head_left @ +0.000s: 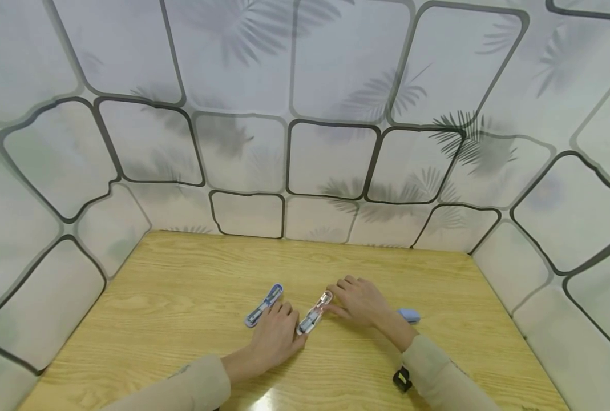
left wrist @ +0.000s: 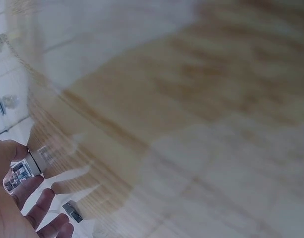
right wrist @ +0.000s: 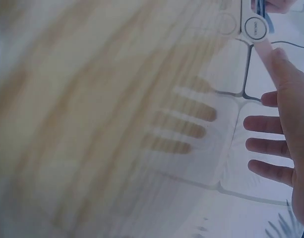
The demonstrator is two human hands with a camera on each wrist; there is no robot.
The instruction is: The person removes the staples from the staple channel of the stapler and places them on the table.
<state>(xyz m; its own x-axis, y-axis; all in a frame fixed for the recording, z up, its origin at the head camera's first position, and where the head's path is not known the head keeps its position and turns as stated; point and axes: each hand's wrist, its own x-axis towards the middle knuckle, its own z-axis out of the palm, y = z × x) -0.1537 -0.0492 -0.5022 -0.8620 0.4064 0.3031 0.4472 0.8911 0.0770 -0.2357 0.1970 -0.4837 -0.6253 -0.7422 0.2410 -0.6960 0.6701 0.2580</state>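
Observation:
A slim white case [head_left: 313,314] with rounded ends and metallic parts along its middle lies slanted between both hands. My left hand [head_left: 275,335] pinches its near end between thumb and index finger; in the left wrist view the case's end [left wrist: 33,163] shows between them, the other fingers loose. My right hand [head_left: 360,301] is at the far end, thumb towards the case. Its fingers [right wrist: 268,146] are spread and mostly straight in the right wrist view, below the round, lettered case end [right wrist: 255,28]. A similar blue case [head_left: 265,305] lies beside my left hand.
Everything rests on a wood-grain table [head_left: 181,285] with patterned walls [head_left: 330,160] on its far side and both flanks. A blue rounded object [head_left: 409,315] sits partly behind my right forearm. Beside the right sleeve is a small black item [head_left: 402,379] with a yellow patch.

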